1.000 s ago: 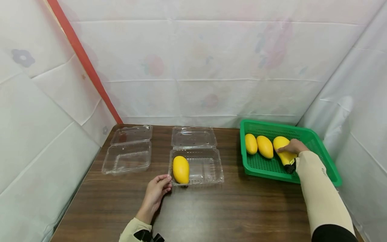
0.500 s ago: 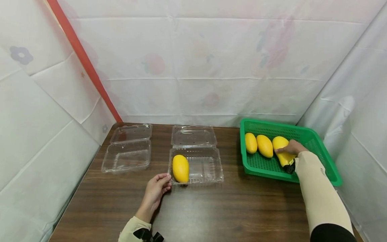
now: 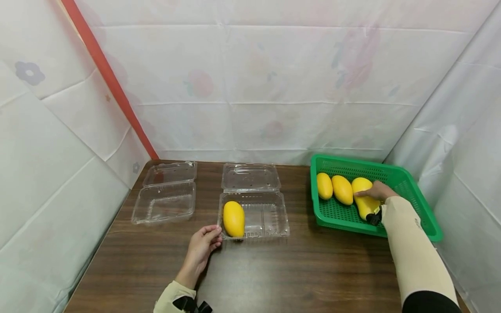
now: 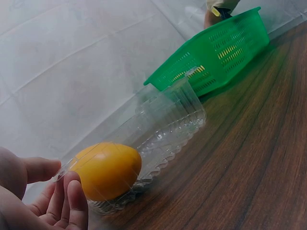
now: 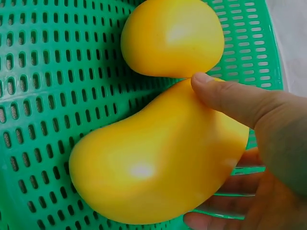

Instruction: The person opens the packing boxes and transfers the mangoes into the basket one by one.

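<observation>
My left hand [image 3: 202, 250] pinches the near left corner of a clear plastic clamshell container [image 3: 270, 217], thumb above and fingers below the rim in the left wrist view. One yellow mango [image 3: 234, 219] lies in the left side of that container, whose lid [image 3: 251, 177] is folded back. Over on the right, my right hand [image 3: 377, 191] grips a larger, curved mango [image 5: 158, 158] inside the green basket [image 3: 428, 217]. Its thumb lies on one side of the fruit and its fingers curl along the other, partly hidden. Another mango [image 5: 172, 38] sits close beside it.
Two more mangoes, one at the basket's left wall [image 3: 325, 186] and one beside it [image 3: 342, 190], rest in the basket. A second clamshell [image 3: 164, 202], lid folded back, stands on the wooden table [image 3: 297, 274] at the left. White sheeting [image 3: 250, 87] rises behind.
The mango under my right hand has shifted slightly to the left, its near end swinging left, and the hand has moved a little with it. My left hand stays at the container's corner.
</observation>
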Demonstrator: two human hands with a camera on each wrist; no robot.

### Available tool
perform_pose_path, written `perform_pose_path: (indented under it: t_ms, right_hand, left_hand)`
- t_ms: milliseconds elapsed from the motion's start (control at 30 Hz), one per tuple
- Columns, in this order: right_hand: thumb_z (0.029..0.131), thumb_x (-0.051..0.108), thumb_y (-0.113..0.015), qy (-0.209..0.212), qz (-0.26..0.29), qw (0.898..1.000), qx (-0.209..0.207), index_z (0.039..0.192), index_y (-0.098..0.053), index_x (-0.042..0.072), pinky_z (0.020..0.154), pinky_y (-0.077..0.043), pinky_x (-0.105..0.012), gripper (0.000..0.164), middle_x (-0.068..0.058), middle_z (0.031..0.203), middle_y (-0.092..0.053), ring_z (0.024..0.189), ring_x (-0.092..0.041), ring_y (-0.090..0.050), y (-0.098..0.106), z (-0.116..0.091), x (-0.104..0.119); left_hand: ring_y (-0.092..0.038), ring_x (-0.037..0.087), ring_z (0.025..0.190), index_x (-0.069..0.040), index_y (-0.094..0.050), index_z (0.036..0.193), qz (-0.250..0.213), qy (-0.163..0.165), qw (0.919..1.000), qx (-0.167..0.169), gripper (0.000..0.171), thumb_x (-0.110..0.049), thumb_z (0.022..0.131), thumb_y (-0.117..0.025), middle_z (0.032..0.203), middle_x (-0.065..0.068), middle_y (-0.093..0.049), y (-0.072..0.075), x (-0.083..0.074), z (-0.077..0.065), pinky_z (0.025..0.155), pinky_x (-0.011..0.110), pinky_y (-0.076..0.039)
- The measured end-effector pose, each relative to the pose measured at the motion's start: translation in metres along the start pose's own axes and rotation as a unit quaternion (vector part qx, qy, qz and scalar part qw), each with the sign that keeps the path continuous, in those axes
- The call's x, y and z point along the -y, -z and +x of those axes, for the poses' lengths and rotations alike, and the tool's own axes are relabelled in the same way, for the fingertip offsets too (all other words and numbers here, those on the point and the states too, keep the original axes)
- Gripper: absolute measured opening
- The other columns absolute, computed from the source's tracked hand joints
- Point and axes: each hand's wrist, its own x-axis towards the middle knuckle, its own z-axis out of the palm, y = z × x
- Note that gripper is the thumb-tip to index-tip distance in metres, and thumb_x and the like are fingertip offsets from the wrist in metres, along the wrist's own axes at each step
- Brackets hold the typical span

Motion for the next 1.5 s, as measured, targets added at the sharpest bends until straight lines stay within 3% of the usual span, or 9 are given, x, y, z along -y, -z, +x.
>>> perform_pose_path:
  t_ms: [267,367,533,833,1133,1500]
  right_hand:
    - [0.091,0.049,-0.062,0.003,-0.011,1.0,-0.022,0.125,-0.035,-0.023,0.072,-0.049,-0.041,0.084,-0.04,0.116,-0.045,0.088,-0.036,-0.052,0.004,-0.008,0.012]
    - [0.092,0.048,-0.06,-0.002,-0.007,1.0,-0.018,0.132,-0.029,-0.025,0.079,-0.051,-0.049,0.088,-0.045,0.127,-0.039,0.1,-0.046,-0.052,0.004,-0.011,0.014]
    - [0.093,0.051,-0.057,-0.007,-0.006,1.0,-0.009,0.139,-0.02,-0.024,0.094,-0.045,-0.061,0.096,-0.047,0.139,-0.026,0.121,-0.058,-0.039,0.004,-0.015,0.014]
    - [0.095,0.052,-0.053,0.006,-0.025,1.0,-0.014,0.141,-0.016,-0.023,0.099,-0.04,-0.064,0.096,-0.047,0.142,-0.022,0.126,-0.06,-0.033,0.005,-0.019,0.02]
    - [0.095,0.054,-0.051,-0.01,-0.025,0.999,-0.033,0.144,0.005,-0.021,0.106,-0.031,-0.068,0.106,-0.048,0.146,-0.005,0.132,-0.063,-0.019,0.01,-0.025,0.029]
    - [0.093,0.058,-0.052,-0.008,-0.017,0.999,-0.036,0.146,0.003,-0.018,0.108,-0.028,-0.068,0.108,-0.046,0.147,-0.007,0.133,-0.062,-0.017,0.014,-0.022,0.038]
  left_hand:
    - [-0.061,0.007,0.069,0.004,-0.053,0.116,-0.006,0.004,1.0,-0.002,0.03,-0.013,0.094,-0.064,0.08,-0.003,-0.063,0.001,0.001,-0.001,0.064,0.02,-0.054]
    - [-0.061,0.007,0.069,0.004,-0.053,0.116,-0.009,0.005,0.9999,0.001,0.03,-0.013,0.094,-0.063,0.08,-0.003,-0.062,0.001,0.001,-0.001,0.064,0.019,-0.054]
    - [-0.061,0.007,0.07,0.004,-0.052,0.118,-0.009,0.009,0.9999,0.006,0.031,-0.014,0.095,-0.063,0.08,-0.004,-0.062,0.002,0.0,-0.002,0.065,0.02,-0.053]
    - [-0.061,0.008,0.07,0.005,-0.053,0.117,-0.011,0.015,0.9998,0.004,0.03,-0.013,0.094,-0.063,0.079,-0.003,-0.063,0.002,0.002,-0.002,0.065,0.02,-0.054]
    - [-0.061,0.008,0.071,0.004,-0.053,0.117,-0.007,0.015,0.9998,0.007,0.029,-0.013,0.095,-0.062,0.08,-0.003,-0.063,0.002,0.003,0.001,0.066,0.02,-0.053]
    - [-0.061,0.008,0.07,0.004,-0.052,0.114,-0.026,0.007,0.9996,0.01,0.027,-0.011,0.094,-0.063,0.079,-0.003,-0.062,0.001,0.0,0.001,0.066,0.019,-0.054]
